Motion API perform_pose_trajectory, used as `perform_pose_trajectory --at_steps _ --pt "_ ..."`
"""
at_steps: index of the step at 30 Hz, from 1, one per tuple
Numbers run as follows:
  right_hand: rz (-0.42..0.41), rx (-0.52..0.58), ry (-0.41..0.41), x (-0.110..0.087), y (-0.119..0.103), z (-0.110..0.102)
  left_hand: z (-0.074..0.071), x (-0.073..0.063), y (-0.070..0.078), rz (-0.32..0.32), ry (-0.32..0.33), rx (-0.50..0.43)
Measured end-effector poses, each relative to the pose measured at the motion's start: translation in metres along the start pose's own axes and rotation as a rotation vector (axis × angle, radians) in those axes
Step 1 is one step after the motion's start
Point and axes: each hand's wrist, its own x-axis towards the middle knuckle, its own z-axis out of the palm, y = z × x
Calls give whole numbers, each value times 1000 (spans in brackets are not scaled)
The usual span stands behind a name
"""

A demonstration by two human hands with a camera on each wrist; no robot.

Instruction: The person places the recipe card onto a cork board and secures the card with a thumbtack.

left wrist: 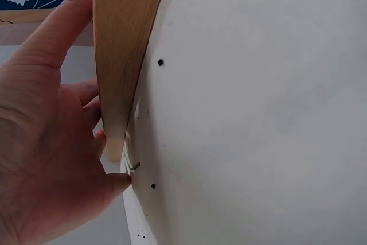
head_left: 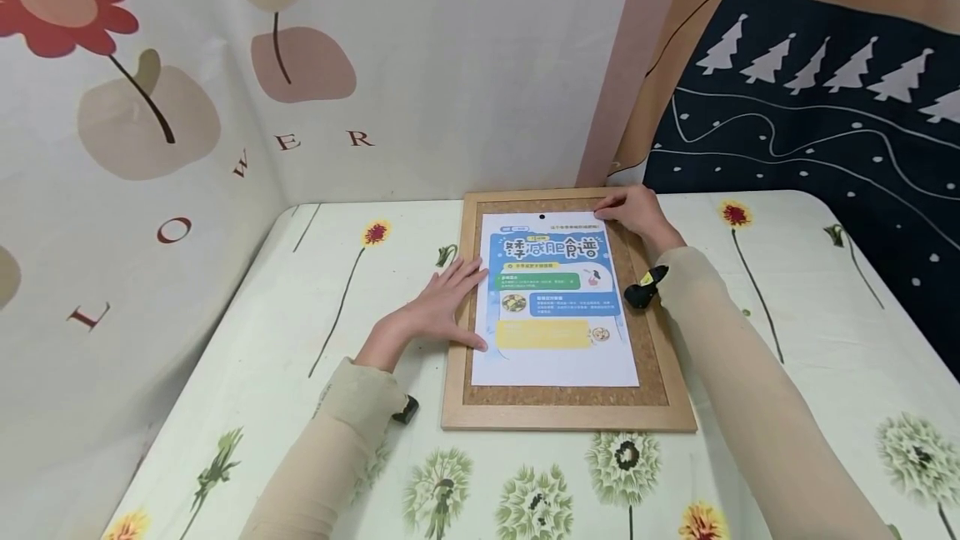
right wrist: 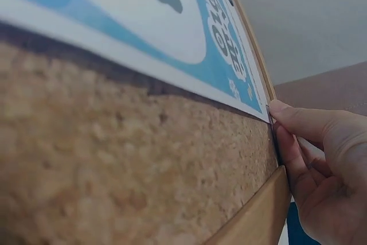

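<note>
A printed paper sheet (head_left: 555,365) with blue, green and yellow blocks lies on a wood-framed cork board (head_left: 570,417). At the sheet's top middle is a small black dot (head_left: 542,217). My right hand (head_left: 637,213) pinches the sheet's upper right corner between thumb and finger; whether anything small is hidden there, I cannot tell. Fingers spread, my left hand (head_left: 431,307) rests across the board's left edge, with its fingertips by the sheet's left side. From the left wrist view, the hand (left wrist: 51,136) lies along the side of the wooden frame (left wrist: 123,44).
Under the board is a table with a flower-printed cloth (head_left: 337,440). A white printed curtain (head_left: 450,65) stands behind and to the left. At the back right hangs a dark cloth with white trees (head_left: 810,123). Black wrist devices sit at both cuffs.
</note>
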Motion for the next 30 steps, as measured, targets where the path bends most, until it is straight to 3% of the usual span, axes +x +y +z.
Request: perform_pose_trajectory --at_steps 12,23,30 --pt "-71 -3 14 2 11 1 -1 0 0 -8 -7 4" --pt "-158 -37 -27 -5 24 1 3 -2 1 -19 -6 -19" --pt "-195 -49 -19 -4 24 -1 1 -1 1 4 5 2"
